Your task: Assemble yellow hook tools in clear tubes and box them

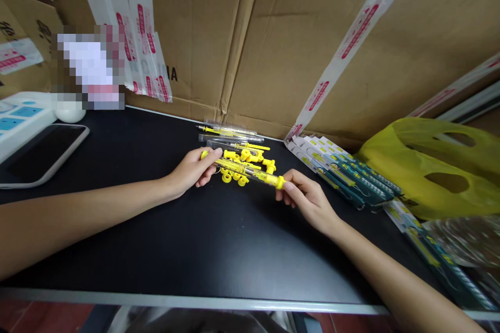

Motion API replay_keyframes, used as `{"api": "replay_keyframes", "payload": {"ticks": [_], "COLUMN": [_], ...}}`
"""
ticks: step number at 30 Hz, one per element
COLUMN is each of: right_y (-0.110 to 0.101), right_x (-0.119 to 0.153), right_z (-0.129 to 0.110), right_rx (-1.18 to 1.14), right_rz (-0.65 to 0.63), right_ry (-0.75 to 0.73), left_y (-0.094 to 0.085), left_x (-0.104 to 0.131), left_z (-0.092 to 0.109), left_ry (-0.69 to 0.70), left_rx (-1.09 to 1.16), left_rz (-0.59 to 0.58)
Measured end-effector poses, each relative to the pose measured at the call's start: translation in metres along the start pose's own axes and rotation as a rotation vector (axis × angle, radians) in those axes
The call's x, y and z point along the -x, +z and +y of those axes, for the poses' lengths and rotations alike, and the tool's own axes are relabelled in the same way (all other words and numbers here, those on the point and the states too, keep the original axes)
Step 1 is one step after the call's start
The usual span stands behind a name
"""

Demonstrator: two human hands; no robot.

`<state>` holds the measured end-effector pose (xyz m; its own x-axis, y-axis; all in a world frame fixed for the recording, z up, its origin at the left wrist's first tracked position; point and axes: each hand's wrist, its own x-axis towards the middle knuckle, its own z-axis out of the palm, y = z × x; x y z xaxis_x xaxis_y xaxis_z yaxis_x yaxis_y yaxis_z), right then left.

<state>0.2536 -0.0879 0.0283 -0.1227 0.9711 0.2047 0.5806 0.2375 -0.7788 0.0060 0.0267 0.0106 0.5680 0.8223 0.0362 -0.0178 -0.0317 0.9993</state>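
A slim clear plastic tube (255, 171) with a yellow cap on each end is stretched between my hands above the table, and a thin yellow-and-dark piece shows inside it. My left hand (197, 166) pinches its left end between thumb and fingers. At the lower right end, my right hand (308, 200) grips the yellow cap (275, 181) with its fingertips. Just behind and below the tube lies a pile of small yellow plastic caps (245, 154), partly hidden by it. Beyond the pile lie several more clear tubes (230, 132) and thin yellow pieces (255, 146).
Printed blister-card packages (344, 171) are stacked on the right, beside a yellow plastic bag (410, 166). A phone (42, 156) and a white power strip (29, 109) lie on the left. Taped cardboard boxes (312, 26) rise behind the black table (195, 250).
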Motion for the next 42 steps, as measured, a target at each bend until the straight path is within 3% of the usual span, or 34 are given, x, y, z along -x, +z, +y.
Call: {"api": "replay_keyframes", "payload": {"ticks": [8, 35, 42], "right_y": [0.0, -0.001, 0.003], "right_x": [0.0003, 0.0001, 0.0011], "right_z": [0.0016, 0.002, 0.0017], "right_rx": [-0.079, 0.019, 0.035], "right_rz": [0.023, -0.011, 0.028], "right_ry": [-0.001, 0.001, -0.07], "left_y": [-0.0001, 0.0001, 0.0002], "left_x": [0.0003, 0.0002, 0.0001], "left_z": [0.0005, -0.0001, 0.0001], "left_ry": [-0.001, -0.004, 0.001], "left_rx": [-0.001, -0.003, -0.005], "left_rz": [-0.001, 0.0, -0.002]}}
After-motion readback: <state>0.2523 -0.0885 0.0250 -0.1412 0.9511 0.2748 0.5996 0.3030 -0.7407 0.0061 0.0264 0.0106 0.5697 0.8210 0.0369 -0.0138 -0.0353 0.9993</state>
